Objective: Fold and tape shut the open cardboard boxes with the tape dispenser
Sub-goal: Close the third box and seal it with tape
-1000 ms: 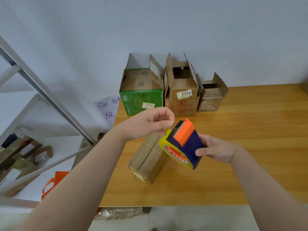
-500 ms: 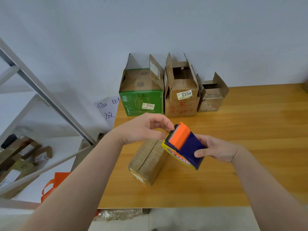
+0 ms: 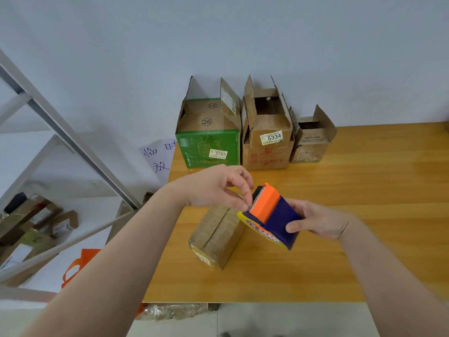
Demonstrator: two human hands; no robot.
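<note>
My right hand [image 3: 315,221] grips a blue and orange tape dispenser [image 3: 272,216] with a yellow roll, held above the wooden table [image 3: 364,251]. The fingertips of my left hand [image 3: 218,188] pinch at the tape end by the dispenser's black toothed blade. Under both hands lies a small closed cardboard box [image 3: 217,235], its flaps folded shut. Three open boxes stand against the wall: a green one [image 3: 209,147] labelled 3703, a brown one [image 3: 267,142] labelled 5334, and a smaller brown one [image 3: 311,142].
A white metal shelf frame [image 3: 60,142] with several parcels stands to the left of the table. An orange bag [image 3: 77,266] lies on the floor beside it. A paper sign [image 3: 158,156] hangs on the wall by the table's left edge.
The dispenser has tipped and dropped slightly toward the closed box. My left fingertips have moved down from above the blade to the tape end just under it.
</note>
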